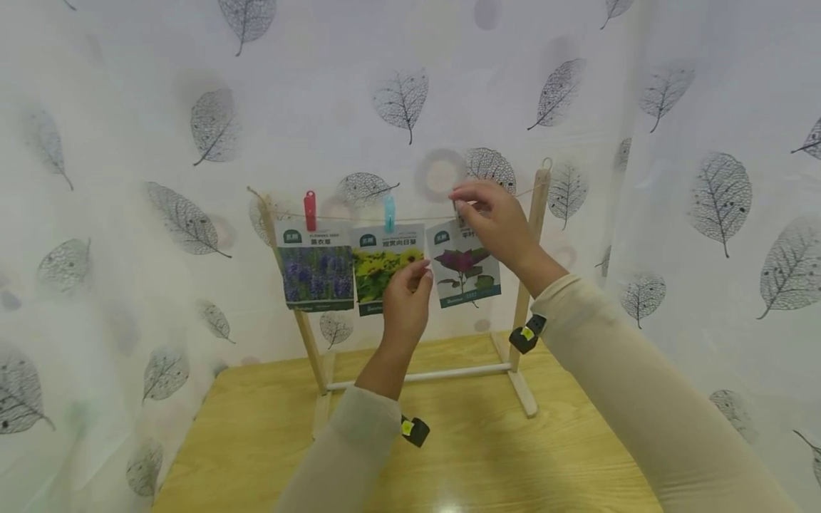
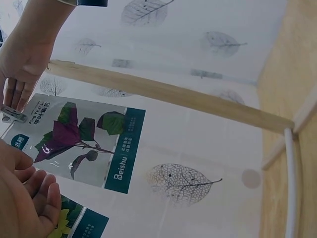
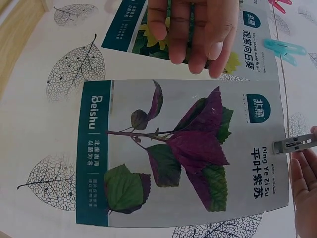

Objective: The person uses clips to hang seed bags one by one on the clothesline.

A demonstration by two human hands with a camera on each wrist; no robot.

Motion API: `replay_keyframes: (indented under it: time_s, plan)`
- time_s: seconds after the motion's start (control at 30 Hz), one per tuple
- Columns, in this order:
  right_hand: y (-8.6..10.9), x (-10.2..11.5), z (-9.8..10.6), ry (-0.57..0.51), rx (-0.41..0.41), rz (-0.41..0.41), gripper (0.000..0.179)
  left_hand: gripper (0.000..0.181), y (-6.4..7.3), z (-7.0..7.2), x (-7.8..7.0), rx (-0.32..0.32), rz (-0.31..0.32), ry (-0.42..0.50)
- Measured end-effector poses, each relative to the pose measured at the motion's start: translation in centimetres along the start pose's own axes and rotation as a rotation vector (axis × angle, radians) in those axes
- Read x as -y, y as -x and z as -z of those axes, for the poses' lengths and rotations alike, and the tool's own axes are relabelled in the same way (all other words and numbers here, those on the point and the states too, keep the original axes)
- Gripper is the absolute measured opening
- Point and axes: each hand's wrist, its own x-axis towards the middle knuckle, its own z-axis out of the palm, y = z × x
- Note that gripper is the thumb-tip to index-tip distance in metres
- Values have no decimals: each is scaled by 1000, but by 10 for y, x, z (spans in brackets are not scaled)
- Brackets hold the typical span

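A seed packet with purple-green leaves (image 1: 465, 267) hangs slightly tilted at the right end of a string. My right hand (image 1: 497, 221) pinches a grey clothespin (image 3: 296, 144) whose tip overlaps the packet's top edge. Beside that packet's left edge is my left hand (image 1: 407, 303), fingers loosely bent, with nothing seen in its grasp. It partly covers the sunflower seed packet (image 1: 368, 267) in the head view. A light blue clothespin (image 1: 389, 214) holds that middle packet on the string. On the left, a red clothespin (image 1: 311, 211) holds a lavender seed packet (image 1: 317, 274).
The string (image 1: 346, 218) runs between two wooden posts (image 1: 539, 214) joined low down by a white rod (image 1: 458, 372). This stand rests on a wood-grain table (image 1: 513, 456). Behind it hangs a white curtain (image 1: 321, 85) with a leaf print.
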Motion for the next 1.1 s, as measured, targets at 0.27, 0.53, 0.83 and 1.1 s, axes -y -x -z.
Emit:
replay_keyframes:
  time_s: [0.27,0.53,0.83,1.1]
  plan:
    - [1,-1,-2,38,-7,5,27,27,2,3,0,8,6,16]
    - [1,0,-2,14,-7,-6,29,26,4,3,0,2,22,36]
    - [3,2,-2,25,-58,5,27,22,6,7,0,6,4,59]
    - [6,1,-1,52,-175,43,23,21,6,11,2,2,11,59]
